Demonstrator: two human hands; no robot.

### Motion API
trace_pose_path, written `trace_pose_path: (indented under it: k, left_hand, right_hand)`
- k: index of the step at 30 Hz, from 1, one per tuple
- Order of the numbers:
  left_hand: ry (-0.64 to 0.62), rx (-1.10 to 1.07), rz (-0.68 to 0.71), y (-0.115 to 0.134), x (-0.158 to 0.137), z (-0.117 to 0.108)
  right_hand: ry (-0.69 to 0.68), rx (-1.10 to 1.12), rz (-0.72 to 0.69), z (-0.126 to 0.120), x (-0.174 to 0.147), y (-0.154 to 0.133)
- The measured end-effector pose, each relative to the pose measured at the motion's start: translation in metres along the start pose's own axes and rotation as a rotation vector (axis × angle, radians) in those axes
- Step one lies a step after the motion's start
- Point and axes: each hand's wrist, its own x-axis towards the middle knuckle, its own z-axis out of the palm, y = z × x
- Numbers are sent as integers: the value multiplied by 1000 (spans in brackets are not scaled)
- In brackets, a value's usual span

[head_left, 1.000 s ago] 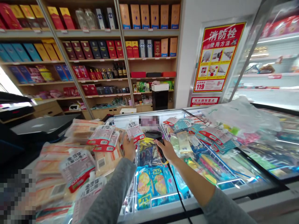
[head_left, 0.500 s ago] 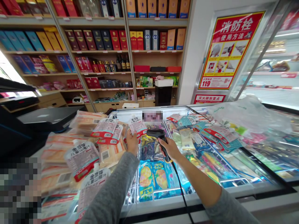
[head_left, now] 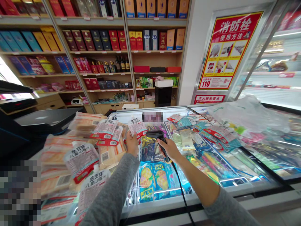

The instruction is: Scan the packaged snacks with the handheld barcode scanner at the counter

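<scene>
My right hand (head_left: 170, 149) is wrapped round the handle of a black barcode scanner (head_left: 154, 134), whose head points left and whose cable hangs down towards me. In my left hand (head_left: 132, 142) is a white and red juice pouch (head_left: 137, 126), held upright with its printed side towards me. The scanner's head is close to the pouch, just right of it. Left of my left hand lies a heap of bread packs (head_left: 111, 154) in clear wrappers. More juice pouches (head_left: 82, 158) rest on that heap.
Below my hands is a glass-topped freezer (head_left: 141, 208) with blue ice-cream packets (head_left: 161, 177) inside. Several teal and red pouches (head_left: 221, 133) and a clear plastic bag (head_left: 246, 114) lie on its right side. Shelves of boxes (head_left: 98, 40) stand behind.
The view has shifted very slightly. Both hands keep their hold on the pouch and the scanner, almost unmoved.
</scene>
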Motion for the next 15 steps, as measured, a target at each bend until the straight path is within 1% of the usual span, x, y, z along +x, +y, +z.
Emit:
trace_pose_path:
  k: [15]
  left_hand:
    - [12, -34, 15, -6, 2, -1]
  right_hand:
    - [3, -27, 6, -1, 0, 1]
